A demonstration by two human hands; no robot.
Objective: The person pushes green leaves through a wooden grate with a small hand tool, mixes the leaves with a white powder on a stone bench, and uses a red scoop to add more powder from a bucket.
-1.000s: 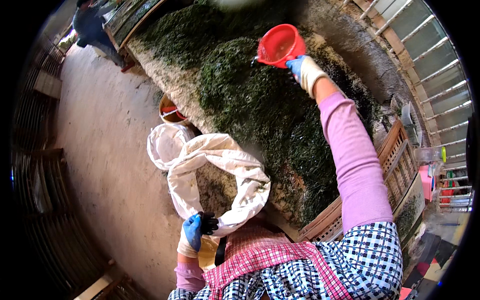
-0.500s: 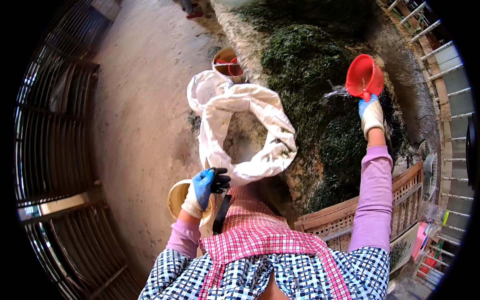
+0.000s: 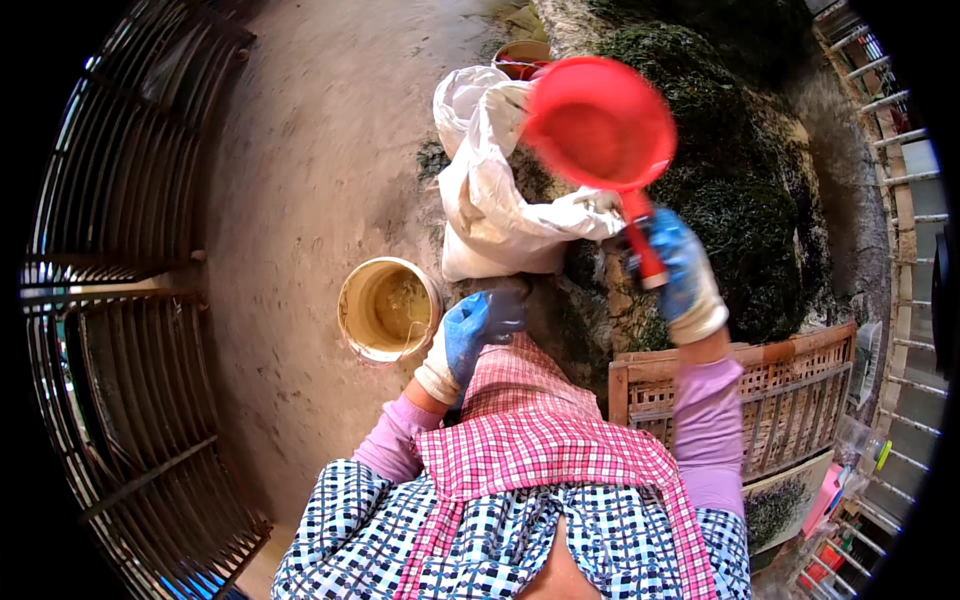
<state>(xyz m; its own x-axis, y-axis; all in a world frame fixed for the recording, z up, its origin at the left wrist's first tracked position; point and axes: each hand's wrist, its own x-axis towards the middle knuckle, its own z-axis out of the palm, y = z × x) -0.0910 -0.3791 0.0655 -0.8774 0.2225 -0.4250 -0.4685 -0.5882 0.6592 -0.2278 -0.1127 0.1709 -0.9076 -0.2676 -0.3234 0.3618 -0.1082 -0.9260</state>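
Left hand (image 3: 470, 335) curled low at the chest; right hand (image 3: 680, 270) raised, grip closed.

One package shows: a white sack (image 3: 500, 190), soft and crumpled, standing open on the ground beside the dark green heap (image 3: 740, 200), partly under the red scoop (image 3: 600, 125). Small colourful containers at the lower right edge are too blurred to tell. No labels, signs or screens in view

— What sort of place is this?
— A farm work yard — bare concrete floor (image 3: 300, 180), a heaped pile of dark green leaves (image 3: 760, 200), wooden crates (image 3: 790, 390) and metal racks (image 3: 110, 330).
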